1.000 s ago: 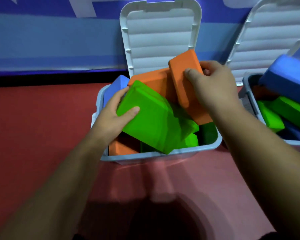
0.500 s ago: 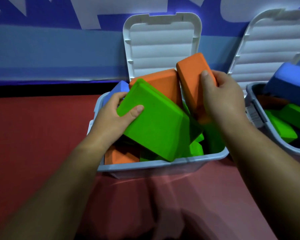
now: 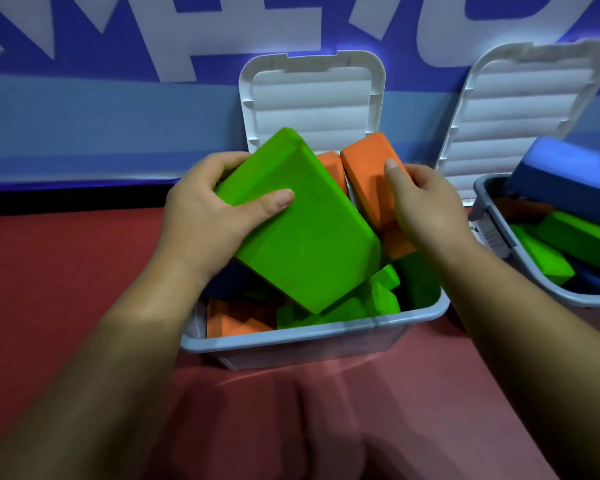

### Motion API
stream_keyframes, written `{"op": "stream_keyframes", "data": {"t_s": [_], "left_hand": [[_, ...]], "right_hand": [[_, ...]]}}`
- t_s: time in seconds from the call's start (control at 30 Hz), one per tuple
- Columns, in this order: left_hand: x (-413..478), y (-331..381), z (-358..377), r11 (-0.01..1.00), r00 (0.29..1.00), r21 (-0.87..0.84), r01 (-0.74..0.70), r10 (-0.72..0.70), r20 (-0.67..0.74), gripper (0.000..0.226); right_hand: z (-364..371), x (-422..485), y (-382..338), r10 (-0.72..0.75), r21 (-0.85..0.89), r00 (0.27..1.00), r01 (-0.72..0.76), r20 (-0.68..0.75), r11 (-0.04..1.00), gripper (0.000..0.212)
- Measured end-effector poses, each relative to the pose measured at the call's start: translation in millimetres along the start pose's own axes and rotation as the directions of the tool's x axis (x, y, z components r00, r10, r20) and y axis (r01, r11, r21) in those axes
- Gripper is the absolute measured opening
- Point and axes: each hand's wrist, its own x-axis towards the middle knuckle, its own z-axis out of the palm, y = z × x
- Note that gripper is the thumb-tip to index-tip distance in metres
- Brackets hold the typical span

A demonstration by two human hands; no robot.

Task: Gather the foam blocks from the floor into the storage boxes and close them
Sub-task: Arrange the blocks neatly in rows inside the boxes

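Note:
A grey storage box (image 3: 305,339) stands on the red floor in front of me, its white lid (image 3: 312,102) upright behind it. Green, orange and blue foam blocks fill it. My left hand (image 3: 205,216) grips the top corner of a large green block (image 3: 305,233), which is tilted above the pile. My right hand (image 3: 426,206) holds an orange block (image 3: 369,171) on end at the back right of the box. Behind the green block, another orange block (image 3: 331,168) peeks out.
A second grey box (image 3: 520,268) stands at the right, lid (image 3: 520,109) open, with a blue block (image 3: 575,178) on top of green and orange ones. A blue wall with white lettering runs behind both boxes. Red floor (image 3: 66,271) lies to the left.
My left hand has lifted the green block higher and tipped it more upright. My right hand has shifted the orange block to the right. The view has tilted up slightly.

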Motion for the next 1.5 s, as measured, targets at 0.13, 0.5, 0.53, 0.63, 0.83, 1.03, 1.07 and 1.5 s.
{"op": "stream_keyframes", "data": {"t_s": [0.13,0.5,0.53,0.63,0.83,1.03,1.07,1.5], "left_hand": [[4,3,-24,1.0,0.998,-0.005,-0.02,0.019,-0.064,0.06],[9,10,-42,0.97,0.902,-0.241,0.037,-0.136,-0.41,0.059],[9,13,-41,0.963,0.898,-0.265,0.051,-0.161,-0.409,0.057],[10,14,-35,0.926,0.893,-0.358,0.115,-0.254,-0.372,0.053],[15,13,-16,0.68,0.884,-0.667,0.306,-0.462,-0.065,0.06],[14,21,9,0.449,0.92,-0.823,0.347,-0.332,0.207,0.053],[12,23,16,0.425,0.915,-0.827,0.368,-0.324,0.24,0.056],[-43,58,137,0.917,0.93,0.245,0.315,-0.35,0.111,0.086]], "right_hand": [[-5,-3,-2,-0.002,0.017,1.0,0.002,-0.01,1.0,0.044],[2,-9,-16,-0.128,-0.053,0.992,0.127,-0.007,0.99,0.073],[2,-11,-19,-0.133,-0.053,0.991,0.134,0.014,0.99,0.073],[-1,-24,-37,-0.132,0.01,0.987,0.132,0.094,0.991,0.065],[-12,-34,-55,0.071,0.5,0.943,-0.236,0.326,0.833,0.049],[-34,-14,-32,0.14,0.662,0.945,-0.309,0.296,0.683,0.048],[-38,-11,-25,0.165,0.702,0.939,-0.336,0.303,0.628,0.05],[-47,-1,32,0.272,0.837,0.873,-0.474,0.406,0.272,0.061]]}}
